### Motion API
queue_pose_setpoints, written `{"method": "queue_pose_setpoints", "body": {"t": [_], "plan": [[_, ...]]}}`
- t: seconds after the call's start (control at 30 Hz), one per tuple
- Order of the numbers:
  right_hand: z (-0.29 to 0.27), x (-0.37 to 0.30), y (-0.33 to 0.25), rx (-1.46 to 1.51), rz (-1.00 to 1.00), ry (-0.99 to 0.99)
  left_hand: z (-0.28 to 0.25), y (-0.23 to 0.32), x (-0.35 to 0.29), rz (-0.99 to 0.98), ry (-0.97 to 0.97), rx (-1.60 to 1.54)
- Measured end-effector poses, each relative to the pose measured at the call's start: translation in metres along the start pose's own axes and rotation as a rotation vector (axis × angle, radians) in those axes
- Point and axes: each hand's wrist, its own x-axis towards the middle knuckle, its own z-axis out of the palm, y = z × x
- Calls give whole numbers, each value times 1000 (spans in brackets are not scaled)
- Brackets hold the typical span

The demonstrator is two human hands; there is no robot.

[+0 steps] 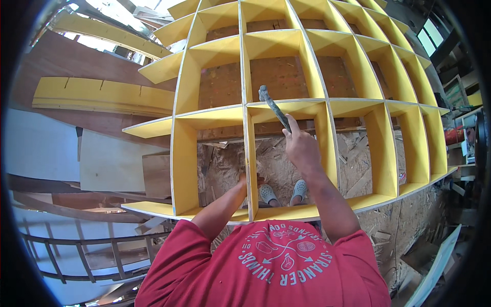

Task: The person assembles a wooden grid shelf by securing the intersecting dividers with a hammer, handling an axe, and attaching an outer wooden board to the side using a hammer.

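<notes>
My right hand (303,148) is closed round the handle of a hammer (276,111). The hammer tilts up and to the left, its head above a crossing of the yellow lattice. At the near side of the lattice my left hand (242,178) is at a yellow divider panel (251,153), with some fingers showing beyond it. The panel hides part of that hand, which appears closed around it. The lattice (273,101) is made of yellow panels set on edge and crossing in square cells, with pale top edges.
A yellow slotted strip (102,93) lies to the left on brown sheet material. White boards (43,146) and a dark ladder-like frame (97,250) are at the lower left. Wood scraps and sawdust cover the floor (353,163) around my clogs (268,194). A pale board (434,271) leans at the lower right.
</notes>
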Motion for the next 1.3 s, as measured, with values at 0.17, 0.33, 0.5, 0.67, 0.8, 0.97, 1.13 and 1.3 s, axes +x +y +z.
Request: {"method": "queue_pose_setpoints", "body": {"t": [0.17,0.33,0.5,0.67,0.8,0.97,1.13,1.3], "plan": [[17,-6,9,20,31,-18,-18,-13,12,-29,-9,-55],[26,-5,17,351,-51,95,-4,-1,8,-88,10,-95],[46,-17,0,1047,246,123,15,1,13,-57,-7,15],[78,-18,-15,686,-22,86,-40,-31,67,-59,-73,-191],[27,-20,-15,921,155,206,17,0,7,-33,19,31],[47,-12,-10,999,-15,466,1,-1,7,-2,22,-29],[62,-23,-20,708,83,175,-6,-13,10,10,25,-58],[9,-13,-13,1113,119,399,-7,-6,7,-15,-18,-122]]}}
